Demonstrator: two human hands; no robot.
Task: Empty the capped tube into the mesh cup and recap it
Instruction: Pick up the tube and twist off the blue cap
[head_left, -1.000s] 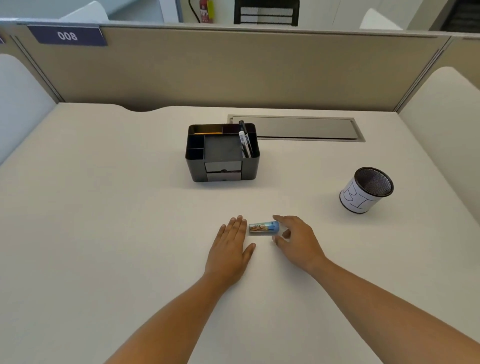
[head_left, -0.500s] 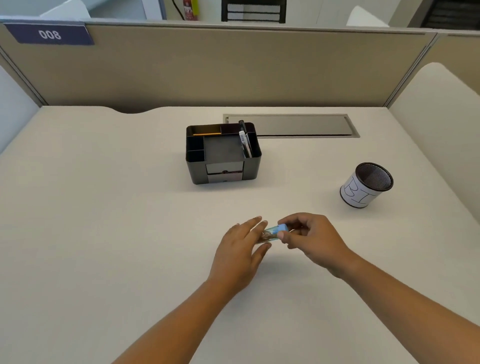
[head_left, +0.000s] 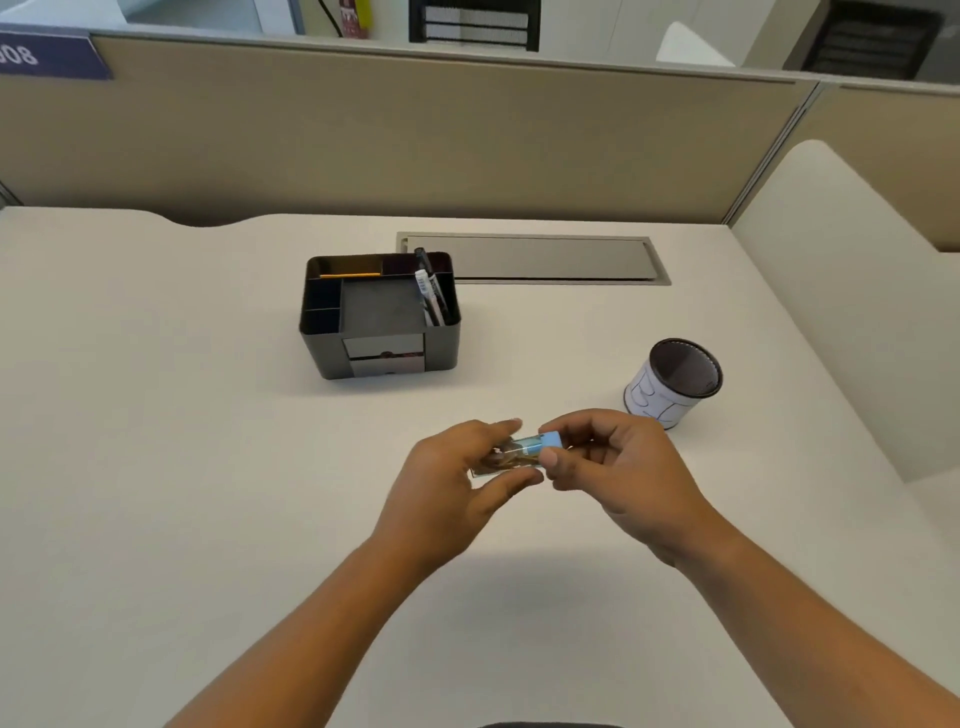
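Item: capped tube (head_left: 522, 451), held above the counter (head_left: 156, 467) mid-front. I see left hand (head_left: 447, 488) fingers gripping its body, right hand (head_left: 618, 473) fingers pinching the blue cap (head_left: 550, 439). Mesh cup (head_left: 675, 382) right, apart; open counter between. Organizer (head_left: 379, 317) behind.

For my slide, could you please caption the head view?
Both hands hold the tube: left hand on its body, right hand at the blue cap.

We can't make out what's inside the tube (head_left: 511, 453): it's blurred, and the left hand (head_left: 447, 488) covers its near end. The right hand (head_left: 618, 478) hides part of the cap (head_left: 550, 439). Far up-left of the hands, the sign (head_left: 47, 54) is cropped.
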